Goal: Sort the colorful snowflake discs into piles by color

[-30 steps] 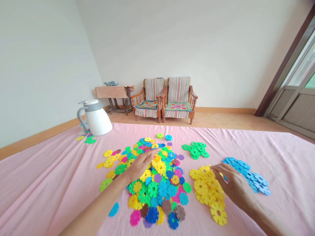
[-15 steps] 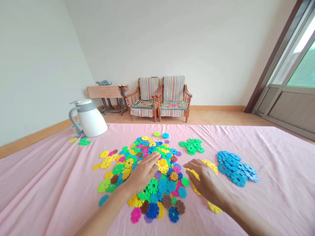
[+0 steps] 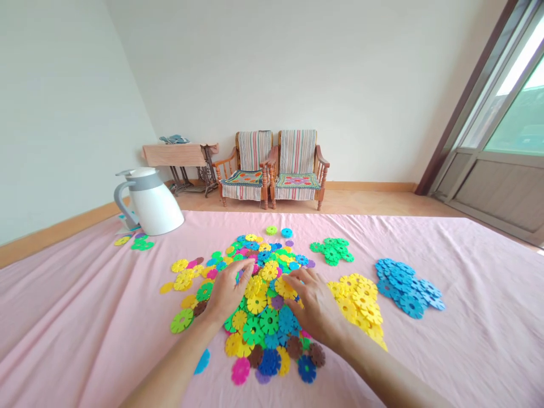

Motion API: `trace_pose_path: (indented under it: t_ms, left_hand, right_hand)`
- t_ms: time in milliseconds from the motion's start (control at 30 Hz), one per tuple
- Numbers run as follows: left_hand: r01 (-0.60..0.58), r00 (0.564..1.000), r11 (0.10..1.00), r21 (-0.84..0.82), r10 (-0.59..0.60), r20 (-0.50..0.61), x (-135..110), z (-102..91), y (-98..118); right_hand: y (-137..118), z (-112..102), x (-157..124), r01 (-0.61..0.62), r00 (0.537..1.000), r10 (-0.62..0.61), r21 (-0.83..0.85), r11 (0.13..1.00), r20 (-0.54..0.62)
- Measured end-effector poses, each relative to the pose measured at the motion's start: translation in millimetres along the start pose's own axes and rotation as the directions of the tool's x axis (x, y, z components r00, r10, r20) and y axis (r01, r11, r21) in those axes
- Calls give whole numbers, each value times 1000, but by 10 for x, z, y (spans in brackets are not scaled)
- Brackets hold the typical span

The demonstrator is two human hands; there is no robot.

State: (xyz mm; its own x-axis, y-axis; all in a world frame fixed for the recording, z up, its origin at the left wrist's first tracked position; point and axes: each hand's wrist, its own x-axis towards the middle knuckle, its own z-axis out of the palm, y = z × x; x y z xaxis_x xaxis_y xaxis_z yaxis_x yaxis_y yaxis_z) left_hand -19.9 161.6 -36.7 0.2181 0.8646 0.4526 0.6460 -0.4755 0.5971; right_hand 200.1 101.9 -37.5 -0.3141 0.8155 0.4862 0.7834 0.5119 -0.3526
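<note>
A heap of mixed plastic snowflake discs [image 3: 269, 321] in several colours lies on the pink cloth. My left hand [image 3: 229, 288] is over the heap's left side, thumb and fingers apart, with nothing seen in it. At the heap's right side, my right hand [image 3: 312, 300] has its fingers and thumb around the edge of a yellow snowflake disc [image 3: 284, 288]. More yellow discs [image 3: 257, 302] lie between the hands. Beside my right wrist is a pile of yellow discs [image 3: 361, 300], partly hidden by the forearm.
Farther right lie a blue disc pile [image 3: 408, 286] and a small green pile [image 3: 332, 250]. A white and grey jug [image 3: 155, 204] stands at the back left of the pink cloth [image 3: 85, 317], a few discs beside it. Two wooden armchairs [image 3: 297, 153] are against the far wall.
My right hand has moved left from the yellow pile to the mixed heap and is now at a yellow disc. My left hand has drawn back left, uncovering yellow discs.
</note>
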Motion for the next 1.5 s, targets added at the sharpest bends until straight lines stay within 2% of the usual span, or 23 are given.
trace_pose_path:
  t_ms: [133, 267, 400, 633, 767, 867, 1000, 1167, 1200, 1267, 1367, 1500]
  left_hand:
    - [-2, 1000, 1000, 14, 2, 20, -8, 7, -5]
    - [-11, 998, 1000, 11, 10, 56, -14, 27, -4]
    - [-32, 997, 999, 8, 31, 67, -15, 33, 19]
    - [-34, 996, 999, 3, 33, 79, -10, 34, 10]
    - [-29, 996, 1000, 6, 28, 85, -13, 33, -7]
    - [-25, 996, 999, 22, 23, 91, -15, 28, -5]
    - [-29, 995, 999, 14, 27, 93, -14, 27, -1]
    - [-36, 995, 999, 15, 34, 91, -10, 50, -43]
    - [-38, 996, 999, 17, 36, 87, -9, 55, -52]
    - [-40, 996, 999, 18, 39, 83, -9, 58, -61]
    - [-39, 995, 999, 21, 37, 89, -10, 48, -42]
    - [-45, 997, 998, 38, 42, 71, -10, 27, -1]
  right_hand:
    - [-97, 42, -38, 8, 1000, -7, -25, 1000, 25]
    - [-177, 53, -105, 93, 995, -91, -65, 994, 32]
    - [-238, 53, -105, 158, 987, -160, -55, 986, -29]
    - [-261, 57, -37, 2, 998, 9, 181, 984, -61]
    - [-128, -128, -16, -55, 982, 110, 326, 944, -152]
    - [113, -400, -96, -190, 961, 237, 282, 940, -144]
    - [576, -718, -419, -339, 934, 352, 166, 926, -54]
    - [1018, -810, -889, -432, 902, 418, 164, 887, 112]
    - [1053, -806, -935, -435, 900, 421, 169, 884, 113]
    - [1065, -799, -950, -435, 900, 434, 162, 886, 41]
    - [964, -790, -800, -426, 898, 435, 112, 898, -73]
    - [763, -675, -409, -326, 945, 325, 5, 946, 17]
